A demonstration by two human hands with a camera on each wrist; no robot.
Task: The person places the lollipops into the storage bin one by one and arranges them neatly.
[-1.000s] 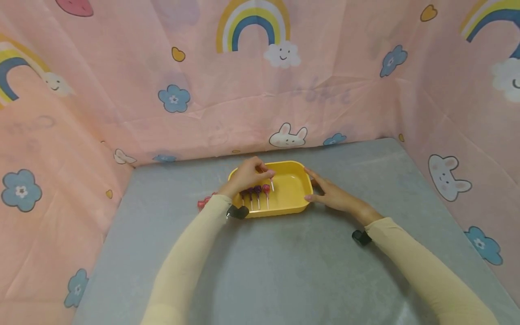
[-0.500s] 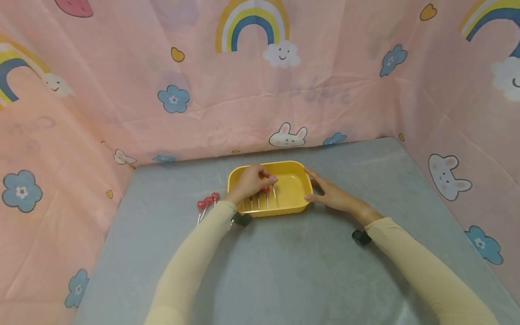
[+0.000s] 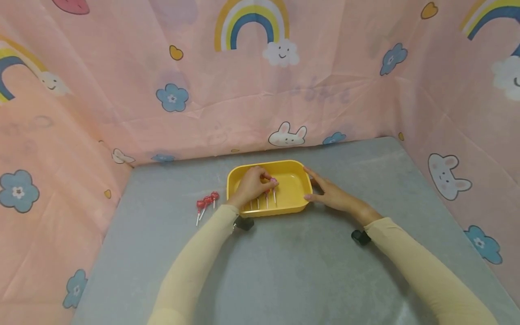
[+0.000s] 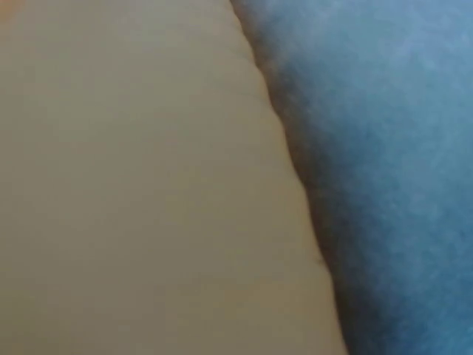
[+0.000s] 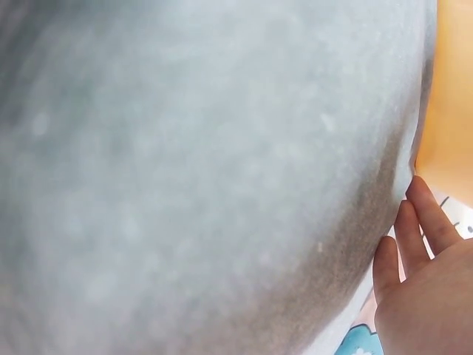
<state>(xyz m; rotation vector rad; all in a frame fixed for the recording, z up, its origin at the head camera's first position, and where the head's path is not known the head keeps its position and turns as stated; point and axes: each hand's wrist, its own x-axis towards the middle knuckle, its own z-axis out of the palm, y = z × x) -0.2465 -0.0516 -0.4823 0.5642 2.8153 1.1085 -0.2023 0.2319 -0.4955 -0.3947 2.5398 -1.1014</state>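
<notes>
In the head view a yellow tray point(image 3: 293, 192) lies on the grey table. My left hand point(image 3: 253, 184) reaches into it and pinches the head of a pinkish-purple lollipop point(image 3: 274, 192), whose white stick points toward the tray's front wall. Left of that one, sticks of several other lollipops show, their heads mostly covered by the hand. My right hand point(image 3: 331, 195) rests against the tray's right end, fingers spread along the wall. The right wrist view shows that hand point(image 5: 425, 288) with extended fingers beside the yellow-orange tray wall point(image 5: 451, 103). Only sleeve and table fill the left wrist view.
Left of the tray, three red lollipops point(image 3: 208, 200) lie close together on the grey table point(image 3: 300, 257). A pink patterned cloth point(image 3: 227, 104) rises behind the table and along both sides.
My left hand has moved slightly down toward the front of the tray, bringing the pinched lollipop with it. The red lollipops, earlier partly behind the sleeve, are uncovered. My right hand stays put.
</notes>
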